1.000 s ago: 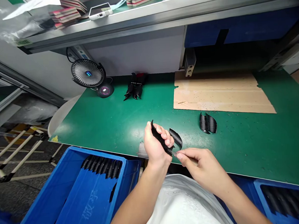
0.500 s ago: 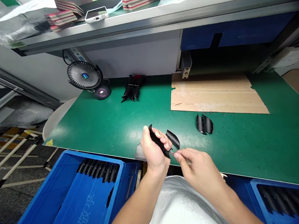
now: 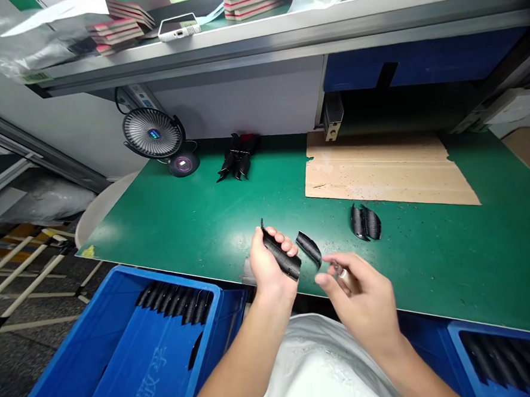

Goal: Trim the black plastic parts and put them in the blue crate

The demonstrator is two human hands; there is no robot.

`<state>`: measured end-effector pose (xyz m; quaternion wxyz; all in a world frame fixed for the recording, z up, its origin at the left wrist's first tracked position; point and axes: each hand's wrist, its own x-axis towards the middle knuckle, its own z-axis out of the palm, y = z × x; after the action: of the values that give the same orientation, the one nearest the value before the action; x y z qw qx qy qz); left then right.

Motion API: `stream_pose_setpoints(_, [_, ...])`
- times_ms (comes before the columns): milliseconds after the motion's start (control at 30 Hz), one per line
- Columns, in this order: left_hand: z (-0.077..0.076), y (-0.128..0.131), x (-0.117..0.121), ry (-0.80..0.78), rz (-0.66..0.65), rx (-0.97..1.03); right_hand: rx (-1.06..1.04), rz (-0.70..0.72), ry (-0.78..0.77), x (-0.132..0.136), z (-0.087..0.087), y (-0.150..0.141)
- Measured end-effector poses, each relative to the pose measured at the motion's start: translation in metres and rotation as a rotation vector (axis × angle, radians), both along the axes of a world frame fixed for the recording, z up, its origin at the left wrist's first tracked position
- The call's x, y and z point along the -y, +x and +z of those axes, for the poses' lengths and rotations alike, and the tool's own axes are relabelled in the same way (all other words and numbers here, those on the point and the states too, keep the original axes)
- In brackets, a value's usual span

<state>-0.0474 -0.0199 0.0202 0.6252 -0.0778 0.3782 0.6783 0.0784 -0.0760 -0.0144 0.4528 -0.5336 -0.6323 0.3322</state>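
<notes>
The right hand (image 3: pixel 363 300) has drawn away from the left and moved off to the right, its thumb and fingertips now narrowly pinching a small, slim pale item (image 3: pixel 342 271), perhaps a little blade, though it is too small to tell. The left hand (image 3: pixel 269 270) is closed around a black ribbed curved piece (image 3: pixel 282 256), held above the front edge of the bench with its narrow tip poking out past the fingers. A second black curved piece (image 3: pixel 309 248) sits just beside those fingers; whether it is joined to the held one cannot be told.

Both pieces look light, thin-walled and fairly stiff, so the narrow tips are likely the fragile part. The safest hold seems to be along the thicker ribbed back, as the left hand has it.

Further out on the green bench (image 3: pixel 431 272) lies another black curved pair (image 3: pixel 365 222), near a cardboard sheet (image 3: pixel 380 179) dusted with black specks. A cluster of black pieces (image 3: pixel 236 161) lies by the back wall, beside a small desk fan (image 3: pixel 153 133). Below the bench edge, a blue crate (image 3: pixel 162 281) holds a row of similar black pieces (image 3: pixel 175 306).
</notes>
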Motion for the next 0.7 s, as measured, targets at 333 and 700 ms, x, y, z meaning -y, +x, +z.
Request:
stream_pose_setpoints(333, [-0.072, -0.027, -0.036, 0.06, -0.077, -0.69, 0.488, -0.007, -0.108, -0.015, -0.05, 0.004])
stream_pose_setpoints(700, [-0.107, -0.057, -0.069, 0.055, -0.158, -1.059, 0.779, -0.095, -0.09, -0.021, -0.111, 0.012])
